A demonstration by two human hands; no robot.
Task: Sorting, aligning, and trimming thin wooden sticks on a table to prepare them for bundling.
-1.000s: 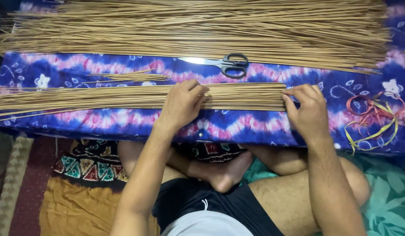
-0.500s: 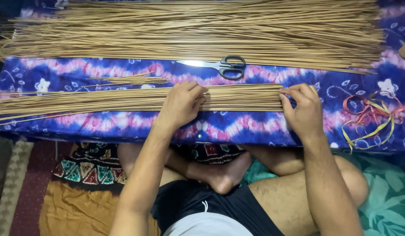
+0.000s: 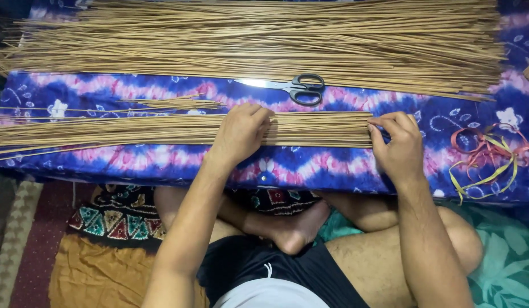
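A flat row of thin tan sticks lies along the near side of a low table covered in a blue and pink tie-dye cloth. My left hand rests palm down on the middle of this row. At the row's right end my right hand has its fingertips pressed against the stick tips. A small loose bunch of sticks lies just behind the row. Black-handled scissors lie shut behind my left hand.
A large pile of the same sticks fills the far side of the table. Red and yellow ribbons lie tangled at the right. My crossed legs sit under the table's front edge, on patterned fabrics.
My right hand has shifted slightly left against the stick ends. My left hand stays on the row.
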